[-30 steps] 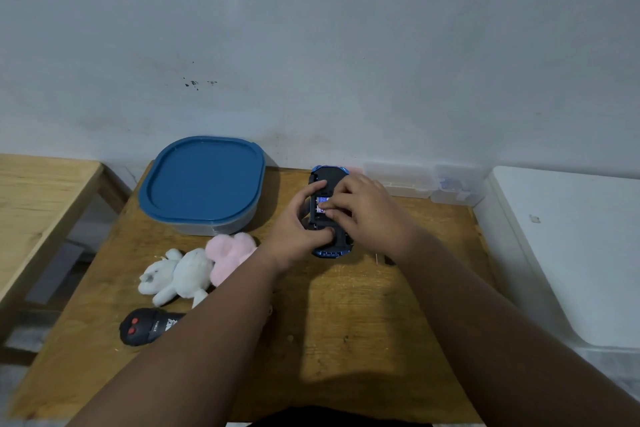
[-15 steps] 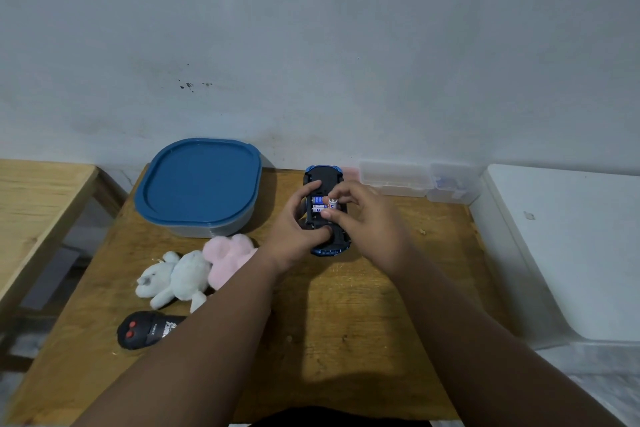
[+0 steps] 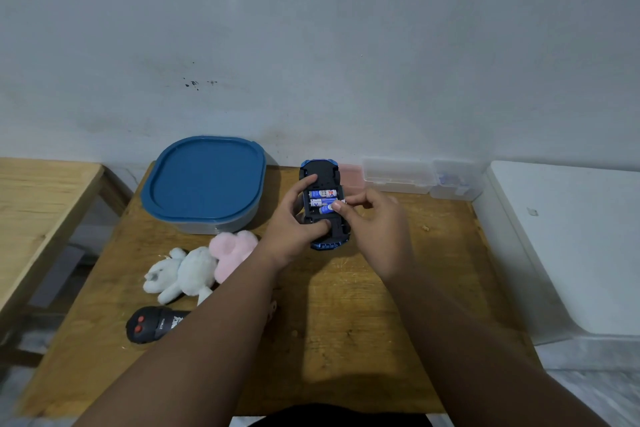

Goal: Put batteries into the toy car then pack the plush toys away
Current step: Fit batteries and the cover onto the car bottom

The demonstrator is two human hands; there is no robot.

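A blue toy car [image 3: 323,180] lies upside down on the wooden table [image 3: 363,305], its black underside up and the battery bay uncovered. Three blue-and-white batteries [image 3: 322,193] lie in the bay. My left hand [image 3: 294,229] grips the car's left side. My right hand [image 3: 375,229] rests at its right side, thumb and finger on the nearest battery [image 3: 326,208]. A white plush rabbit [image 3: 183,272] and a pink plush [image 3: 232,250] lie at the left, touching each other.
A grey container with a blue lid [image 3: 206,180] stands at the back left. A black remote with red buttons [image 3: 152,324] lies near the front left. Clear plastic boxes [image 3: 422,177] line the wall. A white surface [image 3: 568,246] borders the right, another wooden table [image 3: 38,204] the left.
My right hand has slid off the car's underside toward the right, uncovering the battery bay with its batteries. My left hand keeps its hold on the car.
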